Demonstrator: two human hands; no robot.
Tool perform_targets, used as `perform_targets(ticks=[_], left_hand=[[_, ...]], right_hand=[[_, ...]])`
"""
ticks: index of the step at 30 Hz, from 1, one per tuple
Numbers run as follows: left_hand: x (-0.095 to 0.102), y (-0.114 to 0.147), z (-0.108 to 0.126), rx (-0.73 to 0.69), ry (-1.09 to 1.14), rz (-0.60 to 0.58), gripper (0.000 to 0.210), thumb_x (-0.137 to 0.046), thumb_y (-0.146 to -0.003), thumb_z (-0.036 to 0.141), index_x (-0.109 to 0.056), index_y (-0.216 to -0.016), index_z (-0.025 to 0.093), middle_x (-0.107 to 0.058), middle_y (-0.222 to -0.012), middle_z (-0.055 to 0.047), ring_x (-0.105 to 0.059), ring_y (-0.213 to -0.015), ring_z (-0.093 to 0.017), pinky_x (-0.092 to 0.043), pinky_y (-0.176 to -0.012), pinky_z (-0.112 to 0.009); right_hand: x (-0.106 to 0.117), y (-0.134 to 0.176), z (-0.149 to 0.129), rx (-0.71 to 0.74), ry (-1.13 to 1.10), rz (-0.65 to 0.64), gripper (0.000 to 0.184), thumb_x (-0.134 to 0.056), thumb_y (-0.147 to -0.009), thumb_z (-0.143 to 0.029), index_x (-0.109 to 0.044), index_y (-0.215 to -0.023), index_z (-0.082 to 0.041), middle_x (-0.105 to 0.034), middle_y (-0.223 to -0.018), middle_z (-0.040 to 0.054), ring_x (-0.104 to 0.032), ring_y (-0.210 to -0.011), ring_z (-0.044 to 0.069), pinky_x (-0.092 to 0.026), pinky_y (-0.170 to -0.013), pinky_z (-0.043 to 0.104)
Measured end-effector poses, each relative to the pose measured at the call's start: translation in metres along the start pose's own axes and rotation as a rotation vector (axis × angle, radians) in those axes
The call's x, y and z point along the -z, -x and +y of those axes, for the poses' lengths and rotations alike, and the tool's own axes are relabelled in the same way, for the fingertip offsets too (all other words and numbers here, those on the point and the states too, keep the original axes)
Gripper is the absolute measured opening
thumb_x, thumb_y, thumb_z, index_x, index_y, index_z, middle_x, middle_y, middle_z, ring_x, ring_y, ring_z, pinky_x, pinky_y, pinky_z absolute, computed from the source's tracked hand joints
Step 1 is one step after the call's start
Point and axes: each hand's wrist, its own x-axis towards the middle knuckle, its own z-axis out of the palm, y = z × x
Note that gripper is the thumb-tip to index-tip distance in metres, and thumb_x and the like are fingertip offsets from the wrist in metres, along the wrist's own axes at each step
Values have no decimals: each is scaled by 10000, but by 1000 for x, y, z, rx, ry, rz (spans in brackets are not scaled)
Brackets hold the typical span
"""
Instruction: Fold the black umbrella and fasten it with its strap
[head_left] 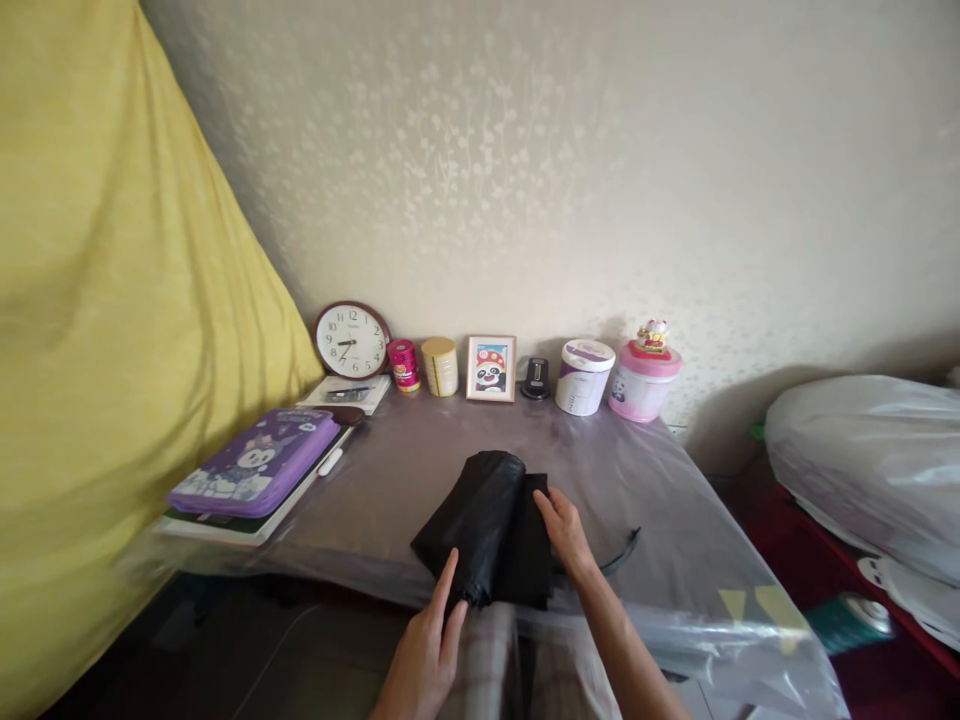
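Note:
A black, thin, slightly shiny fabric bundle [480, 520] lies at the front edge of the table, its left part thick and rolled. From the roll a flatter black flap [529, 540] extends to the right. My left hand [431, 635] is at the near end of the roll, index finger along its side and thumb at its gathered end. My right hand [562, 525] pinches the flap's right edge between thumb and fingers. A dark cord [626, 550] sticks out on the table beyond my right wrist; whether it joins the bundle is hidden.
Along the wall stand a clock [352, 340], a pink can [404, 366], a yellow tub [441, 367], a picture frame [491, 369] and two lidded tubs. A purple case [259, 460] lies on books at left. Plastic sheeting covers the table [675, 500].

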Motion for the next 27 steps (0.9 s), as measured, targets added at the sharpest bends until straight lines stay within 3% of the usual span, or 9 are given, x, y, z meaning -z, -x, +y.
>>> perform_targets(ticks=[3,6,11,17,21,27], left_hand=[[-2,0,0,-9,-26,-21,542,-259,-932,341,-92,-1437,238,-434,-1361,-63,-469,-1200,-149,-392,-972,-275],[-4,0,1,-17,-39,-68,559,-231,-936,317,-14,-1441,214,-441,-1354,-79,-475,-1193,-139,-393,-958,-254],[-5,0,-2,-49,-55,-103,565,-236,-932,300,-26,-1442,181,-423,-1362,-102,-470,-1198,-146,-391,-952,-245],[-1,-1,0,-19,3,-118,572,-258,-927,311,-55,-1442,168,-464,-1331,-97,-479,-1191,-139,-377,-975,-251],[1,-1,3,18,25,-105,586,-254,-926,322,-27,-1442,161,-414,-1368,-101,-441,-1224,-149,-355,-1005,-285],[1,0,4,43,38,-100,623,-252,-929,326,78,-1433,170,-468,-1329,-87,-498,-1166,-130,-401,-941,-226]], right_hand=[[-3,-4,-14,31,12,10,407,-478,-768,-543,-538,-709,-145,-481,-594,-2,-430,-569,124,-345,-530,235],[-11,-6,-25,16,-16,-25,422,-478,-769,-522,-580,-865,-124,-519,-621,14,-471,-587,141,-374,-529,240],[-31,-5,-32,-85,-41,-47,511,-472,-756,-506,-535,-1074,-111,-515,-576,-2,-491,-481,150,-401,-446,261],[-44,-6,-30,-68,-139,-168,524,-411,-820,-465,-436,-1187,-93,-581,-639,23,-565,-536,158,-476,-532,275],[-44,1,-28,114,-149,-235,441,-357,-877,-386,-409,-1217,-110,-599,-730,31,-568,-643,137,-487,-640,271],[-45,29,-29,546,227,-223,267,-525,-833,-253,-568,-1092,-206,-588,-1026,76,-532,-949,194,-435,-855,366]])
